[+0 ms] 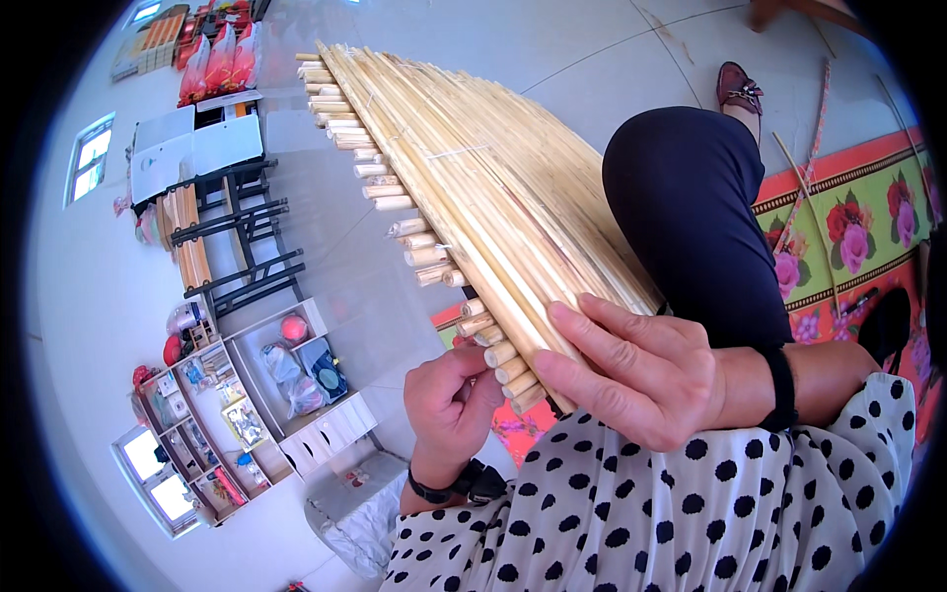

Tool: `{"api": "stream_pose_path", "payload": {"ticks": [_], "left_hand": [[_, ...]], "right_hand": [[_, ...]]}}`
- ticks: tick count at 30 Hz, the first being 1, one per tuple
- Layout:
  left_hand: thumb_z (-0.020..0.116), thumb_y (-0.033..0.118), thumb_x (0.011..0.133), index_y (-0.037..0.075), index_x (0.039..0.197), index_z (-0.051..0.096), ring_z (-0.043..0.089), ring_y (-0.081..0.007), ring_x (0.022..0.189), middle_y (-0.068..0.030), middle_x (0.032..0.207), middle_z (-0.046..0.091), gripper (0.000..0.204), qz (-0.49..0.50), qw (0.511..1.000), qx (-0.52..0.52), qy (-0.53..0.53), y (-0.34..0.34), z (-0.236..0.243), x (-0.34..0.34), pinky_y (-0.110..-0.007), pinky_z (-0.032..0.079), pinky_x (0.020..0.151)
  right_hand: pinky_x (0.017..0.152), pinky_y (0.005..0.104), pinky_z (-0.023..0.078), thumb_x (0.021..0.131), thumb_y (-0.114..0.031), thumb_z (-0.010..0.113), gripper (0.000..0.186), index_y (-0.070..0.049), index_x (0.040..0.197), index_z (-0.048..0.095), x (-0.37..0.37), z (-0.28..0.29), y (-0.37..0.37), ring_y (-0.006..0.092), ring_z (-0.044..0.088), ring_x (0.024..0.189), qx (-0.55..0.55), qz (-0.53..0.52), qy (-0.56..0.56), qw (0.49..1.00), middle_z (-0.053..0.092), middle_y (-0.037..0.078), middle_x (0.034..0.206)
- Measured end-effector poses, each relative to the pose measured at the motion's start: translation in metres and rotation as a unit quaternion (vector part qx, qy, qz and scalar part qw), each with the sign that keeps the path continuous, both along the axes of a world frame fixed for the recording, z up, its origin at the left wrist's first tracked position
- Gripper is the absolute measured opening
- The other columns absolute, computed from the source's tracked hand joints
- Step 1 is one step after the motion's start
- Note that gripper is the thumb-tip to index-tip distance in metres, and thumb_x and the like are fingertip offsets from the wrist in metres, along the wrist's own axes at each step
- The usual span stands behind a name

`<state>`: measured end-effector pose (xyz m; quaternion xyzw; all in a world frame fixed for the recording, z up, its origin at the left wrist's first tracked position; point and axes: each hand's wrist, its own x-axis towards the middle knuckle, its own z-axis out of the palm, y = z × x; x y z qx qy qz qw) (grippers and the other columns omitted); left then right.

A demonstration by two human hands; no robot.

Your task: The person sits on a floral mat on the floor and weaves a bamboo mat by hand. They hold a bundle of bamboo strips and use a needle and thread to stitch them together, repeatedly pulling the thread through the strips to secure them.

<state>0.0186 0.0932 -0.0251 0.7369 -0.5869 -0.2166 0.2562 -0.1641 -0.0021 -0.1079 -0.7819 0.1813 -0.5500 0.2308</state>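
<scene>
While the mat of pale stalks (493, 178) runs from the person's lap toward upper L, its L edge is uneven, w/ many short cut ends sticking out. Along this edge and beyond the far end is tiled floor (562, 44), w/ some room to move; on the R, the dark-trousered leg (681, 197) stands close, so space there is tight. The dotted garment (641, 503) borders the near end.

Part of the mat's R side is hidden behind the knee, and the L hand's (446, 400) fingertips are hard to make out, being curled under the stalk ends; one cannot tell if they hold smth. The R hand's (651, 370) outer fingers are partly covered too.

Re: grip, the R hand lies on top of the mat's near end, thumb and index a little apart, tips touching the stalks, not wrapped around them. The L hand is just beside the cut ends, so the mat's near corner is btwn both hands.
</scene>
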Motion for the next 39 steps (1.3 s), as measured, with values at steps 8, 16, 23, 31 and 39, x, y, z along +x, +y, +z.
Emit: {"api": "stream_pose_path", "payload": {"ticks": [8,16,23,31,39], "left_hand": [[0.068,0.003,0.082,0.001,0.083,0.064,0.06,-0.0188,0.053,-0.0099,0.066,0.064,0.005,-0.006,0.998,-0.066,0.017,-0.006,-0.008,-0.005,-0.026,0.046,0.054],[0.071,0.007,0.083,0.001,0.083,0.064,0.061,-0.0203,0.053,-0.01,0.067,0.065,0.01,-0.034,0.994,-0.102,-0.001,-0.014,-0.011,-0.008,-0.027,0.046,0.052],[0.071,0.005,0.082,0.001,0.081,0.062,0.057,-0.0208,0.05,-0.0092,0.063,0.061,0.009,-0.061,0.994,-0.085,0.001,-0.019,-0.006,-0.007,-0.028,0.043,0.048],[0.069,-0.001,0.078,0.002,0.08,0.063,0.058,-0.0214,0.051,-0.0092,0.063,0.061,0.007,-0.059,0.995,-0.081,-0.008,-0.022,-0.002,-0.008,-0.029,0.043,0.047],[0.069,-0.003,0.075,0.002,0.081,0.063,0.059,-0.0222,0.052,-0.0093,0.064,0.062,0.01,-0.068,0.996,-0.057,-0.012,-0.029,0.005,-0.014,-0.029,0.044,0.049]], "right_hand": [[0.056,0.0267,0.057,0.081,-0.014,0.064,0.033,-0.001,0.111,0.069,-0.002,-0.001,-0.002,0.0276,0.068,0.073,0.004,0.017,-0.003,1.0,0.068,0.023,0.099],[0.054,0.0262,0.056,0.086,-0.018,0.061,0.034,0.001,0.113,0.067,-0.002,-0.001,-0.003,0.0275,0.067,0.071,-0.014,0.002,-0.001,1.0,0.068,0.023,0.098],[0.054,0.0261,0.056,0.084,-0.014,0.063,0.031,0.004,0.11,0.067,-0.004,0.002,-0.005,0.029,0.069,0.074,-0.011,0.01,0.004,1.0,0.069,0.024,0.096],[0.052,0.0262,0.056,0.081,-0.007,0.065,0.027,0.007,0.104,0.068,-0.007,0.006,-0.007,0.0317,0.072,0.078,-0.004,0.027,0.006,1.0,0.069,0.026,0.094],[0.058,0.027,0.057,0.075,-0.009,0.065,0.039,0.004,0.113,0.067,-0.008,0.0,-0.004,0.0286,0.069,0.073,-0.01,0.017,0.016,1.0,0.068,0.025,0.1]]}}
